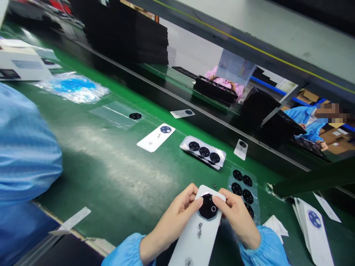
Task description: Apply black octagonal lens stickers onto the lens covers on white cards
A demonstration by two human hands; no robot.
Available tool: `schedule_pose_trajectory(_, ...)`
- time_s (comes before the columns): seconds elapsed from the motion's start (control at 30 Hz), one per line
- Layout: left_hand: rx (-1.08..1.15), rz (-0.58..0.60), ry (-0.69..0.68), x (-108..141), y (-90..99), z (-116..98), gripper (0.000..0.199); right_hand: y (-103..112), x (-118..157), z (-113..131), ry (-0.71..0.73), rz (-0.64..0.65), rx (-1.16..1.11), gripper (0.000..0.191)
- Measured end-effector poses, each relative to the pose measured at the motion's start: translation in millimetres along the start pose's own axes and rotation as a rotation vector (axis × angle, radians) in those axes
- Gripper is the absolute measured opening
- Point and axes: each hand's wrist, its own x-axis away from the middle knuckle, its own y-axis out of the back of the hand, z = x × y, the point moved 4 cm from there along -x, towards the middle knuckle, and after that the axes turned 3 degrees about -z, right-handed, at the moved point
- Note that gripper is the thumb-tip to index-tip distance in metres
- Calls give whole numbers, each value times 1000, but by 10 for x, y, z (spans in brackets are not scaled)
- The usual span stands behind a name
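Both hands are occupied at the near side of the green table (116,184). The left hand (176,214) pinches the upper left edge of a white phone-back panel (198,242); the right hand (240,214) pinches its upper right edge. Both thumbs bear on the face, the tips at the upper part of a black camera disc (208,211), which sits near the panel's top end. Fingers are bent around the panel's sides. The panel slants away from the worker, and its lower end runs out of view. Dark printed lettering is observed below the disc.

Just beside the right hand lies a clear sheet (255,205) bearing black discs in two columns, partly covered by that hand. Beyond the hands, a stack of white strips (185,142) shows three black discs in a row. To its left, a loose white panel (152,142) lies face up, with a clear bag (112,112) farther left. At the right, a fanned pile of white panels (320,240) rests near a crumpled white tissue (277,226).

A blue sleeve (24,147) of a neighbouring person enters at left. Across the line, one person wears pink (239,89), another blue (302,113).
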Motion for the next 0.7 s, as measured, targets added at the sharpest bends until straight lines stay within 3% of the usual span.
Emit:
schedule_pose_trajectory(0.1,-1,33,24,18,-6,1,36,67,4,10,47,-80,-20,46)
schedule_pose_trajectory(0.3,-101,113,100,154,34,6,38,396,-19,150,132,-367,-140,43)
schedule_pose_trajectory(0.43,-119,-81,-21,112,126,-102,34,409,-58,124,98,-345,-244,47)
schedule_pose_trajectory(0.57,-127,-268,-167,-215,283,-527,30,353,-35,56,-1,-205,-319,55)
schedule_pose_trajectory(0.7,-147,-432,-240,-810,635,-1130,17,438,158,22,-16,-153,-245,53)
